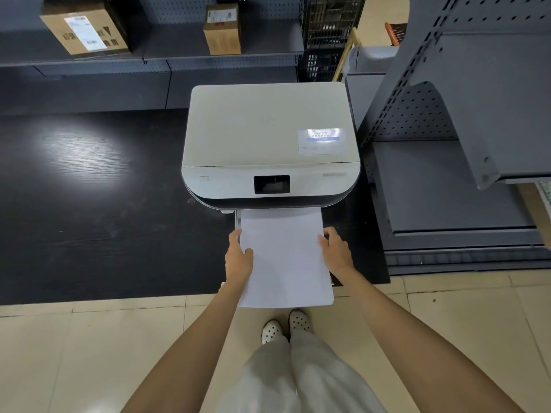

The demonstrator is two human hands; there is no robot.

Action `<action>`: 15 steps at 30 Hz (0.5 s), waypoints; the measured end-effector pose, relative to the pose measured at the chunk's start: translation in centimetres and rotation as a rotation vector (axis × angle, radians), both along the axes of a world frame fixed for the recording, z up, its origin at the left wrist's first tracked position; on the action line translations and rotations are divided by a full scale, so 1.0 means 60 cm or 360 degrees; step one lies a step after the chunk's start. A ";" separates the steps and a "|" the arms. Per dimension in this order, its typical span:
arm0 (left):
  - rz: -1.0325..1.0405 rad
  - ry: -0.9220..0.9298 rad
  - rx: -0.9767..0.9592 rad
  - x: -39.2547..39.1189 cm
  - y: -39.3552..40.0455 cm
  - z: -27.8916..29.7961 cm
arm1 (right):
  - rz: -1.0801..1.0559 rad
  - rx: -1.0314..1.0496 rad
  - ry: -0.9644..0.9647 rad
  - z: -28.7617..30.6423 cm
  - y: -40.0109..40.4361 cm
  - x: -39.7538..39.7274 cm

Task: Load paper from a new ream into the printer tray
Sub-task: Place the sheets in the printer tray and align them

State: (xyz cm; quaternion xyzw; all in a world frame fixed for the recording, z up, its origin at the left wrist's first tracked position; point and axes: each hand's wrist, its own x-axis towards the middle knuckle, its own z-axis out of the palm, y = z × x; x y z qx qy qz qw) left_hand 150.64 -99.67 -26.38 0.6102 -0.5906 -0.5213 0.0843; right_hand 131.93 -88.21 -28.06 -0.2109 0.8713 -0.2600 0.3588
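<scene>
A dark wood-grain desk [89, 204] carries the white printer [268, 138], which stands near its front right part, close to the grey shelving unit [447, 174] on the right. Behind the desk, a grey shelf [185, 52] holds two cardboard boxes: a larger box [83, 28] tilted at the left and a smaller box [223, 29] upright toward the middle. Below the desk's front edge lies the beige tiled floor [74, 353].
</scene>
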 end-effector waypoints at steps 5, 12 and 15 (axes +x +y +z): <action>0.0065 -0.0005 -0.0045 -0.016 -0.016 -0.009 | -0.0052 -0.0014 0.0046 -0.009 -0.013 -0.010; 0.0159 0.0006 -0.0170 -0.023 -0.030 -0.028 | -0.0109 -0.0028 0.0032 -0.014 -0.016 -0.009; 0.0219 0.0041 -0.0160 -0.023 -0.023 -0.035 | -0.0098 0.0002 0.0015 -0.020 0.006 0.001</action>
